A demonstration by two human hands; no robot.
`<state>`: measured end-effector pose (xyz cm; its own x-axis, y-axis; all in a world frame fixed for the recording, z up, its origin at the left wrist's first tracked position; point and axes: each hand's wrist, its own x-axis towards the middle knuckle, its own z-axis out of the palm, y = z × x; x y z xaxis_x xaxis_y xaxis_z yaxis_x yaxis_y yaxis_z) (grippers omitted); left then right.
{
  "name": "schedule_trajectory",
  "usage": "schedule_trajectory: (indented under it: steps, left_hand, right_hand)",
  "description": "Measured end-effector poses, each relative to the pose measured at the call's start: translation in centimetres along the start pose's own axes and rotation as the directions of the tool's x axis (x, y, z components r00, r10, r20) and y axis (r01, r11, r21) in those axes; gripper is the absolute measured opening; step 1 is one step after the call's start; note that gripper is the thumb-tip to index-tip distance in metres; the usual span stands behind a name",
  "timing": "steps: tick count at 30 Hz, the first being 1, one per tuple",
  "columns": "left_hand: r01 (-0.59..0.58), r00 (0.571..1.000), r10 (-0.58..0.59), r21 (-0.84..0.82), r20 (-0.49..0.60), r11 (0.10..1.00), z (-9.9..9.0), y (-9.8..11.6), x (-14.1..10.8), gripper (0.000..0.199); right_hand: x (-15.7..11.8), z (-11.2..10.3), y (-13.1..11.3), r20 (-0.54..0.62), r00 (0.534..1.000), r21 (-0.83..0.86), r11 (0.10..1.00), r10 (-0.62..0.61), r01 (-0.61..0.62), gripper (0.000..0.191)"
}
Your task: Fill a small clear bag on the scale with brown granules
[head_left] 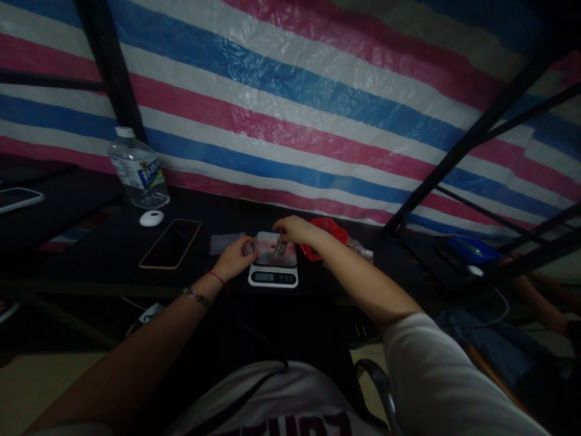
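Note:
A small white digital scale with a lit display sits on the black table. My left hand is closed round a small clear item at the left edge of the scale's plate. Over the right side of the plate, my right hand pinches a small clear container, its exact shape too dim to tell. A flat clear plastic bag lies left of the scale. Just behind my right forearm is a red plastic bag, with a crumpled clear packet beside it.
To the left lie a phone and a white rounded object, with a large clear bottle behind. Striped sheeting hangs at the back between black metal posts. At the far right are another person's arm and a blue item.

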<state>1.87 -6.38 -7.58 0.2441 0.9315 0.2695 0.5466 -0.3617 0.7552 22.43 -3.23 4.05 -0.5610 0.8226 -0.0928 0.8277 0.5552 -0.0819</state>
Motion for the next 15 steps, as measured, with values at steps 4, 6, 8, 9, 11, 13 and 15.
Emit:
schedule_trajectory:
  steps: [4, 6, 8, 9, 11, 13, 15]
  left_hand:
    - [0.002, 1.0, -0.002, 0.015, 0.001, 1.0, 0.0, -0.1, 0.0, 0.033]
    - [-0.001, 1.0, 0.001, 0.017, 0.001, 1.0, 0.0, -0.2, 0.1, 0.033]
    - [-0.003, 1.0, 0.003, 0.013, 0.005, 1.0, 0.0, -0.3, 0.1, 0.033]
    - [-0.002, 1.0, 0.002, 0.012, 0.007, 1.0, 0.0, -0.3, 0.1, 0.033]
    - [-0.002, 1.0, 0.002, 0.009, 0.004, 1.0, 0.0, -0.3, 0.1, 0.033]
    - [-0.004, 1.0, 0.004, 0.008, -0.001, 1.0, 0.0, -0.2, 0.0, 0.033]
    - [-0.005, 1.0, 0.005, 0.007, -0.003, 1.0, -0.1, 0.0, 0.0, 0.032]
  right_hand:
    - [0.2, 0.3, 0.2, -0.015, 1.0, 0.028, 1.0, 0.003, -0.003, 0.036]
    - [0.2, 0.4, 0.3, -0.017, 1.0, 0.048, 0.999, 0.0, 0.001, 0.033]
    - [0.2, 0.5, 0.5, -0.028, 1.0, 0.066, 0.998, -0.012, 0.014, 0.028]
    - [0.2, 0.5, 0.6, -0.042, 0.999, 0.071, 0.997, -0.023, 0.026, 0.026]
    - [0.2, 0.5, 0.8, -0.074, 0.996, 0.075, 0.996, -0.043, 0.049, 0.026]
    - [0.3, 0.4, 0.9, -0.091, 0.995, 0.079, 0.995, -0.049, 0.056, 0.03]
    - [0.4, 0.4, 1.0, -0.086, 0.996, 0.088, 0.995, -0.035, 0.043, 0.033]
